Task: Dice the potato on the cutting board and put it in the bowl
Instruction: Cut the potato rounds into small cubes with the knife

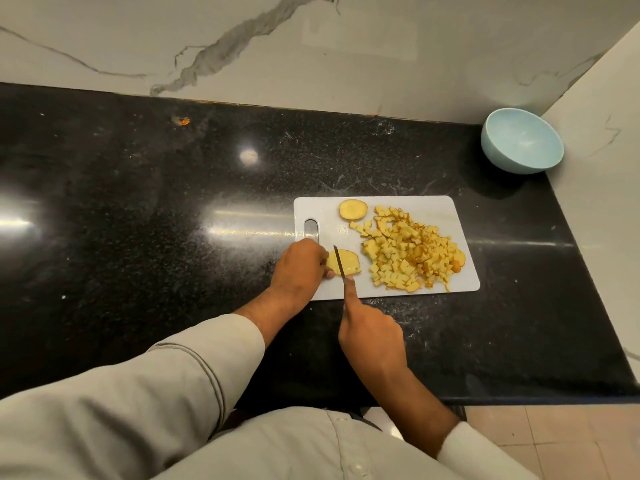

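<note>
A white cutting board (440,207) lies on the black counter. On its near left part sits a flat potato slice (350,260), pinned by the fingers of my left hand (300,265). My right hand (370,332) grips a knife (340,265), its blade lying across that slice. Another round potato slice (353,209) rests at the board's far edge. A heap of diced potato (412,252) covers the board's right half. The light blue bowl (523,142) stands empty in the far right corner.
The black stone counter (156,209) stretches far to the left. Marble walls close it off behind and on the right, right next to the bowl. A small orange scrap (182,120) lies near the back wall. The counter's front edge is close to my body.
</note>
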Demonstrator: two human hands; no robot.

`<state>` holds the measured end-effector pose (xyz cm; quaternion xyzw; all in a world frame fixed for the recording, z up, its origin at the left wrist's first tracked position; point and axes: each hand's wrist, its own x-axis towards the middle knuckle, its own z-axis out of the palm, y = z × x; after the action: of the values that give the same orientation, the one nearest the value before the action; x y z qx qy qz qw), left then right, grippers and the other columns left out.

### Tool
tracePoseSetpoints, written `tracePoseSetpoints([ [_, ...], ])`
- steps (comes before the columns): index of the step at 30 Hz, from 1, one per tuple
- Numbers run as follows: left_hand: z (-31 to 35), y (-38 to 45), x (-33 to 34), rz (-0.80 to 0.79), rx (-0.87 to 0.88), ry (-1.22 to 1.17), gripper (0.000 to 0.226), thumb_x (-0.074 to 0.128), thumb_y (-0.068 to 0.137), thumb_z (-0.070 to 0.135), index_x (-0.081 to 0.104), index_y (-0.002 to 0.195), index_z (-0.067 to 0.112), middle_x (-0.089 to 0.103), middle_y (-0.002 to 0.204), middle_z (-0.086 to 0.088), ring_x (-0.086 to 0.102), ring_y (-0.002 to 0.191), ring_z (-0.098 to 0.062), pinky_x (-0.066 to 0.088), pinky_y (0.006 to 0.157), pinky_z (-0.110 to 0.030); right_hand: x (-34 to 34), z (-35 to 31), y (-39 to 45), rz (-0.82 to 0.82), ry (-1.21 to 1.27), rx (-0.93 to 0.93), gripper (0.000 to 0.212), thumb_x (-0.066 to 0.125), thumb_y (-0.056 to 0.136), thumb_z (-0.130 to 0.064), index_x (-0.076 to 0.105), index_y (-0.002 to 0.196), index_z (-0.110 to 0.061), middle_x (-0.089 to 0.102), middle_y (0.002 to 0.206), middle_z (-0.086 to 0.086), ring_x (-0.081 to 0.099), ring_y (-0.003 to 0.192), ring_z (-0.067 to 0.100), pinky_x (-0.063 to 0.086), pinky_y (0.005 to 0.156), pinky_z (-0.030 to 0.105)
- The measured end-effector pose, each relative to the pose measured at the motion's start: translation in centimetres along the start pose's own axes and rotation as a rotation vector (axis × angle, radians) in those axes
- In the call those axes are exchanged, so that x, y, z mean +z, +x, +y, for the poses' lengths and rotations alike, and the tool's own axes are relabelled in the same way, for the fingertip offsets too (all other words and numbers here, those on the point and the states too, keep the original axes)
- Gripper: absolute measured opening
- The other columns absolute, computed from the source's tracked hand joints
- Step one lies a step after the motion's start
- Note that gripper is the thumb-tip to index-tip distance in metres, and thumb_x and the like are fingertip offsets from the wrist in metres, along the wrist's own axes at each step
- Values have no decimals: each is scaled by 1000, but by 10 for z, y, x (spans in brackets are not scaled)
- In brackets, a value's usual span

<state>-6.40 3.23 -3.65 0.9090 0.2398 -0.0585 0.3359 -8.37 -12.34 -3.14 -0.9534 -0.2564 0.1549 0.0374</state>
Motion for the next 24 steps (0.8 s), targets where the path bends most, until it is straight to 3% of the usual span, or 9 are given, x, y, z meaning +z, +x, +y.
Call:
tracePoseSetpoints([
  [3, 2, -3, 0, 32, 14, 7, 29, 70, 80, 15, 56, 55, 19, 48, 53, 9, 44, 51, -2, 28, 48, -19, 3, -7, 18, -21, 14, 31, 66, 33, 98, -22, -3, 153, -27, 42, 68, -1, 46, 60, 22, 34, 52, 32],
  [6, 4, -5, 0, 29, 19, 29, 25, 66, 83, 14, 60, 59, 17, 47, 55, 9, 47, 54, -7, 31, 51, -22, 10, -10, 23, -24, 19, 36, 67, 34, 96, -21, 0, 153, -27, 38, 65, -3, 46, 60, 22, 33, 53, 33],
  [11, 8, -6, -1, -5, 67, 162, 19, 61, 86, 10, 61, 67, 12, 45, 67, -1, 52, 65, -21, 36, 58, -27, 23, -12, 24, -24, 29, 17, 72, 36, 93, -19, -3, 153, -26, 61, 83, 5, 63, 76, 27, 34, 57, 35],
  [14, 11, -1, -5, -59, 76, 217, 16, 59, 86, 7, 62, 70, 9, 57, 73, -9, 62, 72, -29, 50, 64, -35, 24, -14, 32, -44, 30, 17, 73, 36, 92, -19, -4, 153, -23, 45, 68, 0, 53, 63, 24, 32, 56, 33],
  [16, 12, 2, -9, -77, 89, 258, 12, 59, 87, 9, 64, 76, 7, 63, 79, -13, 63, 74, -32, 53, 69, -37, 23, -14, 36, -55, 17, 13, 74, 37, 92, -19, -5, 153, -21, 30, 61, -3, 37, 53, 18, 29, 53, 32],
  [18, 13, 2, -9, -77, 103, 289, 11, 59, 88, 12, 66, 81, 6, 64, 82, -14, 63, 76, -33, 53, 69, -37, 24, -13, 36, -65, 15, 7, 74, 36, 92, -19, -5, 153, -21, 27, 62, -4, 34, 55, 19, 30, 53, 33],
  [24, 17, 1, -1, -26, 89, 402, 16, 55, 88, 5, 69, 93, 12, 64, 93, -10, 64, 84, -31, 51, 69, -37, 23, -8, 20, -98, 10, 18, 75, 37, 92, -16, -7, 153, -21, 50, 75, 3, 37, 59, 21, 28, 52, 32],
])
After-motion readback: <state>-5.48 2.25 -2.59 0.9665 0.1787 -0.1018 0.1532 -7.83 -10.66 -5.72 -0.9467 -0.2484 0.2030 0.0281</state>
